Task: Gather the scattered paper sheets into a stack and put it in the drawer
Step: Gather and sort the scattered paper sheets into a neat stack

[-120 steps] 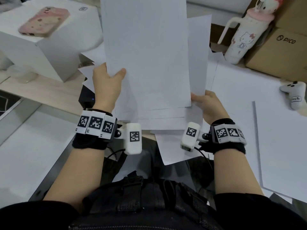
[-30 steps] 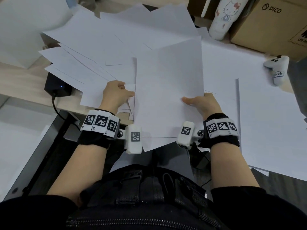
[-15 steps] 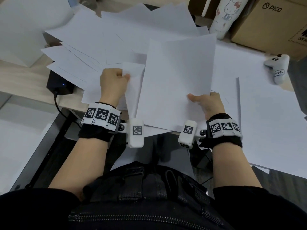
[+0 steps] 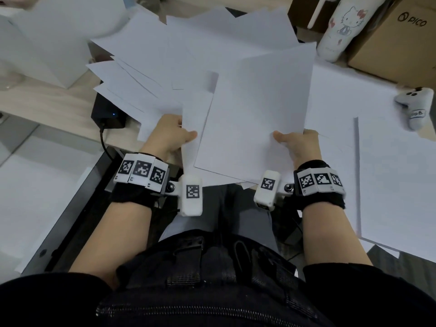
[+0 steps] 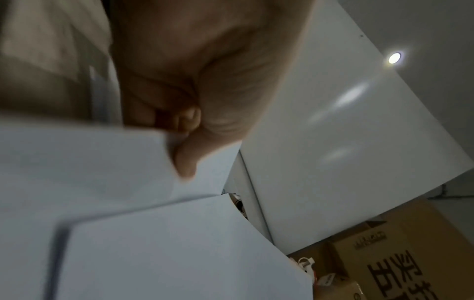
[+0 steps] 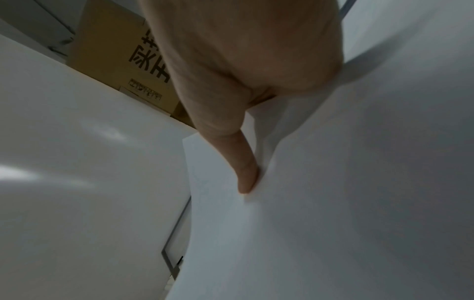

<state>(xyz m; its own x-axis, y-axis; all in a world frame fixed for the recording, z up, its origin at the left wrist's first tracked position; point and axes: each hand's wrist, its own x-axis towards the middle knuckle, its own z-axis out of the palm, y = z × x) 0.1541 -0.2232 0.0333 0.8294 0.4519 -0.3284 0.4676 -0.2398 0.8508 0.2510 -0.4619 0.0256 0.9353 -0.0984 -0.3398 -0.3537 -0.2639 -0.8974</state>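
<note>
My right hand [image 4: 297, 147] pinches the white paper stack [image 4: 257, 119] at its 5 o'clock corner while my left hand [image 4: 168, 135] pinches one thin white paper sheet [image 4: 194, 114] at 9 o'clock, so I should slide it under gently and line up the edges.

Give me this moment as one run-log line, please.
stage: gathering | left hand: pinching loose sheet | right hand: holding partial stack | drawer: unseen
</note>
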